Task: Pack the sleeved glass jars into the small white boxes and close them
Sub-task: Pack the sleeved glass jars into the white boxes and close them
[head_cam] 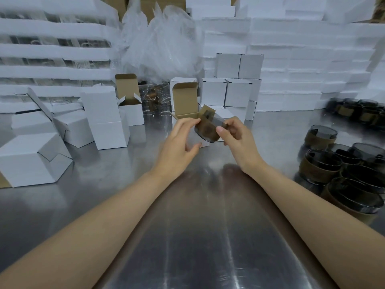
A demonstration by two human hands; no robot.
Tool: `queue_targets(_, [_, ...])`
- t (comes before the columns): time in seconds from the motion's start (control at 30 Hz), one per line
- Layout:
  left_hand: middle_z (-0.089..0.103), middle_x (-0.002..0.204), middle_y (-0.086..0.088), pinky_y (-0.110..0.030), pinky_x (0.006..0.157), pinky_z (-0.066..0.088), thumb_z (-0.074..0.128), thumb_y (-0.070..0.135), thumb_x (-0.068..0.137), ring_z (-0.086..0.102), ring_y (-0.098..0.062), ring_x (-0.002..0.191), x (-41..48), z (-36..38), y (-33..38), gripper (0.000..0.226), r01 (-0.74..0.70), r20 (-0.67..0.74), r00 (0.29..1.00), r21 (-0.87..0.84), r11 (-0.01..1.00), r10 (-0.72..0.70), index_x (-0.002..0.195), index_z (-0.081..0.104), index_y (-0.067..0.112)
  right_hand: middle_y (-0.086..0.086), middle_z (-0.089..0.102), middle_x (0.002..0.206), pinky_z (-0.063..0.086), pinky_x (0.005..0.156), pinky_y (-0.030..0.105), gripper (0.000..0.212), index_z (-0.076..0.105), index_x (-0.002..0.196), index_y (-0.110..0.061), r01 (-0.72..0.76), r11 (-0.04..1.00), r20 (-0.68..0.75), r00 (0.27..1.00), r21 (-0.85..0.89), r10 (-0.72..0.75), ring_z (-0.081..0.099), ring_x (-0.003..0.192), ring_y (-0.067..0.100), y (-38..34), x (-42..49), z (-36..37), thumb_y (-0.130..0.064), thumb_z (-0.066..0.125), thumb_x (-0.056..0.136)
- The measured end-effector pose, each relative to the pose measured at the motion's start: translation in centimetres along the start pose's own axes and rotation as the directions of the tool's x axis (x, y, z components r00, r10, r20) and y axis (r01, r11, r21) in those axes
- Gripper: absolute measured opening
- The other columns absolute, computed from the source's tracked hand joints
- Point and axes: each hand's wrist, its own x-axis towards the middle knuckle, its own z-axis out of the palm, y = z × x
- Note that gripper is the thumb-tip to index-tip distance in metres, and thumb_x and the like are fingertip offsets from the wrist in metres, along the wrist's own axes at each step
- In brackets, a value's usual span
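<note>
- My right hand [237,138] clamps thumb and fingers round the jar [208,131].
- My left hand [181,140] pinches its sleeve.
- An open box [186,102] stands just behind.

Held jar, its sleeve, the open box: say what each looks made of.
The jar looks like dark tinted glass: translucent, glossy. The sleeve seems brown card or paper, matte. The open box is likely cardboard: white outside, raw brown inside its raised flap.
</note>
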Motion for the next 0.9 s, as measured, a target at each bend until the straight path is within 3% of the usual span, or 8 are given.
queue_targets(0.13, [0.025, 0.151, 0.007, -0.038, 0.066, 0.05, 0.057, 0.017, 0.084, 0.061, -0.026, 0.091, 0.0, -0.1, -0.2, 0.066, 0.07, 0.127, 0.982, 0.436, 0.897, -0.138, 0.145, 0.032, 0.021, 0.008, 0.045, 0.071, 0.036, 0.066, 0.037, 0.032, 0.046, 0.076, -0.018, 0.024, 0.998, -0.052, 0.998, 0.054, -0.021, 0.041, 0.069, 0.02, -0.4, -0.1, 0.2, -0.044, 0.063, 0.079])
queue_targets(0.2, [0.027, 0.148, 0.001, -0.036, 0.061, 0.045, 0.052, 0.012, 0.088, 0.058, -0.031, 0.091, 0.1, -0.3, -0.2, 0.059, 0.078, 0.138, 0.976, 0.5, 0.862, -0.168, 0.143, 0.034, 0.019, 0.007, 0.046, 0.071, 0.036, 0.065, 0.037, 0.037, 0.046, 0.075, -0.018, 0.039, 0.998, -0.065, 0.997, 0.05, -0.036, 0.042, 0.067, 0.019, -0.5, 0.0, 0.2, -0.052, 0.061, 0.076])
queue_targets(0.33, [0.042, 0.126, -0.004, -0.035, 0.054, 0.036, 0.046, 0.01, 0.096, 0.057, -0.03, 0.085, 0.1, -0.7, 0.3, 0.041, 0.062, 0.065, 0.991, 0.529, 0.846, -0.114, 0.136, 0.043, 0.018, -0.006, 0.048, 0.066, 0.036, 0.061, 0.024, 0.032, 0.047, 0.074, -0.023, 0.098, 0.995, -0.1, 0.99, 0.001, -0.097, 0.043, 0.064, 0.013, -0.5, 0.0, 0.6, -0.052, 0.061, 0.076])
queue_targets(0.43, [0.051, 0.112, -0.006, -0.033, 0.049, 0.027, 0.044, 0.015, 0.1, 0.055, -0.03, 0.075, 0.2, -1.0, 1.1, 0.022, 0.025, 0.02, 0.999, 0.549, 0.836, -0.043, 0.12, 0.054, 0.012, -0.018, 0.05, 0.064, 0.037, 0.062, 0.015, 0.022, 0.05, 0.079, -0.03, 0.169, 0.984, -0.15, 0.973, -0.064, -0.177, 0.045, 0.064, 0.004, -0.7, 0.0, 0.8, -0.048, 0.062, 0.079])
queue_targets(0.6, [0.058, 0.092, -0.005, -0.026, 0.046, 0.026, 0.047, 0.013, 0.094, 0.05, -0.022, 0.057, -0.1, -1.1, 2.3, 0.013, -0.079, -0.04, 0.994, 0.412, 0.908, 0.105, 0.096, 0.058, 0.008, -0.022, 0.057, 0.076, 0.04, 0.07, 0.01, 0.016, 0.05, 0.086, -0.038, 0.256, 0.959, -0.202, 0.94, -0.12, -0.276, 0.052, 0.07, -0.001, -1.6, -0.1, 0.9, -0.042, 0.064, 0.082])
queue_targets(0.7, [0.058, 0.084, -0.003, -0.027, 0.046, 0.032, 0.049, 0.012, 0.09, 0.05, -0.018, 0.056, -0.2, -1.3, 2.6, 0.009, -0.092, -0.059, 0.991, 0.327, 0.94, 0.118, 0.09, 0.057, 0.008, -0.015, 0.06, 0.082, 0.043, 0.077, 0.018, 0.015, 0.052, 0.089, -0.037, 0.256, 0.949, -0.178, 0.941, -0.184, -0.288, 0.057, 0.076, 0.006, -1.8, -0.1, 0.9, -0.044, 0.063, 0.083])
queue_targets(0.8, [0.058, 0.083, -0.001, -0.033, 0.048, 0.041, 0.053, 0.011, 0.089, 0.051, -0.018, 0.058, -0.3, -1.3, 2.4, 0.006, -0.079, -0.063, 0.993, 0.295, 0.952, 0.102, 0.091, 0.057, 0.008, -0.003, 0.059, 0.081, 0.044, 0.079, 0.032, 0.019, 0.06, 0.09, -0.021, 0.281, 0.899, -0.123, 0.933, -0.336, -0.338, 0.054, 0.078, 0.014, -1.6, 0.0, 0.8, -0.04, 0.061, 0.088])
queue_targets(0.9, [0.05, 0.079, 0.007, -0.026, 0.048, 0.036, 0.052, 0.015, 0.087, 0.047, -0.015, 0.056, -0.3, -1.1, 2.2, 0.007, -0.074, -0.061, 0.994, 0.293, 0.953, 0.096, 0.09, 0.057, 0.01, -0.002, 0.053, 0.081, 0.039, 0.077, 0.027, 0.019, 0.062, 0.089, -0.013, 0.305, 0.849, -0.055, 0.931, -0.432, -0.362, 0.048, 0.081, 0.015, -1.5, 0.2, 0.9, -0.032, 0.059, 0.091])
